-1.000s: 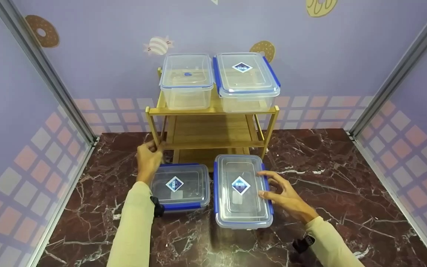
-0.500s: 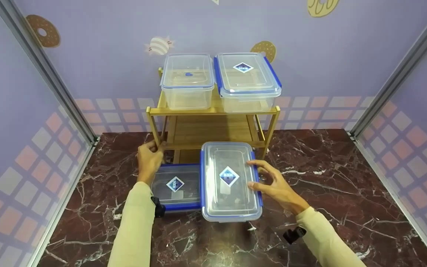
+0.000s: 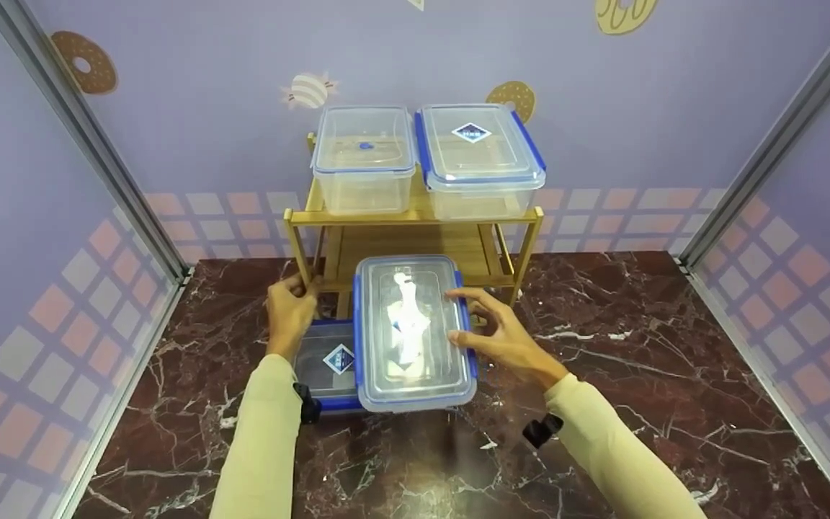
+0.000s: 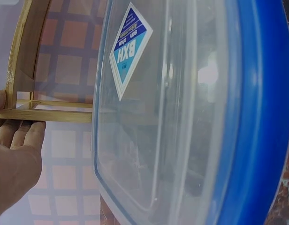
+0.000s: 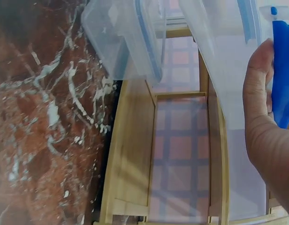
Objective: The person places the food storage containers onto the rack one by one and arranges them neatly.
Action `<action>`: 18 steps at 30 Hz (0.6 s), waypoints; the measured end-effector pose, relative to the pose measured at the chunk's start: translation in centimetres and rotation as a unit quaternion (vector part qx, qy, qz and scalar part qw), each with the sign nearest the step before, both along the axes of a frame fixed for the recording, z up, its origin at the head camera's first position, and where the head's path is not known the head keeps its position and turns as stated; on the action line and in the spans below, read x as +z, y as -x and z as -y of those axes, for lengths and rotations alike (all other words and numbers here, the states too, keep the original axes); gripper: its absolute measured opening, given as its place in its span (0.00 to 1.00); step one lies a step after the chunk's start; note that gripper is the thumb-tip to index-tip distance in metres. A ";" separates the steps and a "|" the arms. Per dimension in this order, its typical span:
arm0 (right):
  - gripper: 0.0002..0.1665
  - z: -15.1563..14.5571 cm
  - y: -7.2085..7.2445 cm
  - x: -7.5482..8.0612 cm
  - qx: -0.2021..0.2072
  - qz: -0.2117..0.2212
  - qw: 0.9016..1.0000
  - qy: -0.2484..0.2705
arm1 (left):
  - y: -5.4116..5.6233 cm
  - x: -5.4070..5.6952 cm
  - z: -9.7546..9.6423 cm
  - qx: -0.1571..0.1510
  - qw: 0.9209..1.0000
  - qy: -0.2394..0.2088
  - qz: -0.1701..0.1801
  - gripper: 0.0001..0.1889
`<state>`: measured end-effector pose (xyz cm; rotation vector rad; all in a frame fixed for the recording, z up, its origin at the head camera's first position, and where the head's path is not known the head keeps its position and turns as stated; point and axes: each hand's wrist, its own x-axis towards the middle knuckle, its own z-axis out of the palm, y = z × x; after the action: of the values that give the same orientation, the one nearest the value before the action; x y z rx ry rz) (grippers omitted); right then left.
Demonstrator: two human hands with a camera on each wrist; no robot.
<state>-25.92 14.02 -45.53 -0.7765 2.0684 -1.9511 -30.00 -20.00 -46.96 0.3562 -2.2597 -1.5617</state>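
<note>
My right hand (image 3: 509, 335) grips the right edge of a clear lidded food container (image 3: 379, 375) with blue side latches, thumb and fingers spread on the lid's border. In the right wrist view, that hand lies along a blue latch (image 5: 283, 75). The held container tilts over the right part of a second lidded container (image 3: 320, 378) on the marbled surface, hiding some of it. My left hand (image 3: 290, 311) holds the front left leg (image 3: 297, 249) of a wooden shelf; in the left wrist view, its fingers (image 4: 34, 133) curl at the wooden bar (image 4: 64, 115).
Two deeper clear containers, one at left (image 3: 364, 191) and one with blue latches (image 3: 483, 202), stand on the shelf's top. Below them is a middle wooden board (image 3: 415, 241). Purple patterned walls (image 3: 206, 130) enclose the back and sides.
My right hand has lifted its container and carried it left and toward the shelf, so it now overlaps the second container. The left hand stays on the shelf leg.
</note>
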 end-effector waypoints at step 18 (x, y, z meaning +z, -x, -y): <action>0.33 3.3 1.9 2.2 -0.054 -0.004 0.997 -0.051 | 0.1 0.1 0.0 -0.001 1.000 -0.005 0.002 0.14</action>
<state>-27.82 10.74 -43.37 -0.6649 2.2388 -1.8800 -30.06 -19.99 -46.84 0.3588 -2.2569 -1.5746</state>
